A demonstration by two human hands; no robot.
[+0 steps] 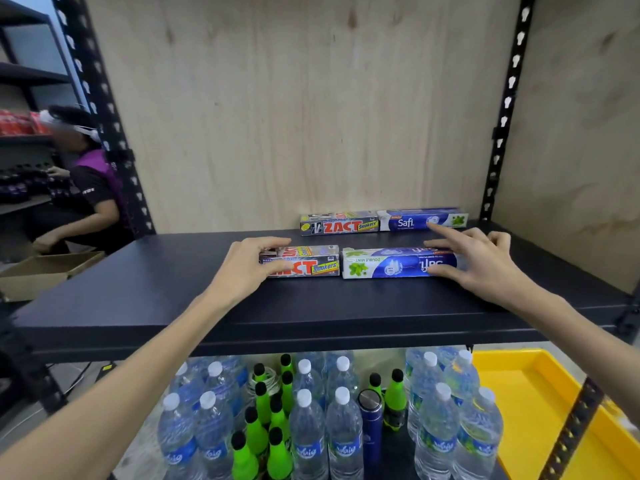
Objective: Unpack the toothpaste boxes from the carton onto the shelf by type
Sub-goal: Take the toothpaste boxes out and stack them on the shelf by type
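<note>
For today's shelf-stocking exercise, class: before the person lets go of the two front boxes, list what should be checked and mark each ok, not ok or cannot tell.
1. Front Zact box lies in front of back Zact box, same type: ok.
2. Front Safi box lies in front of back Safi box: ok.
3. Front Safi box print faces the same way as the back one: not ok, it reads upside down.
4. Left hand and right hand each rest on a box: ok.
5. Boxes left in the carton: cannot tell.
</note>
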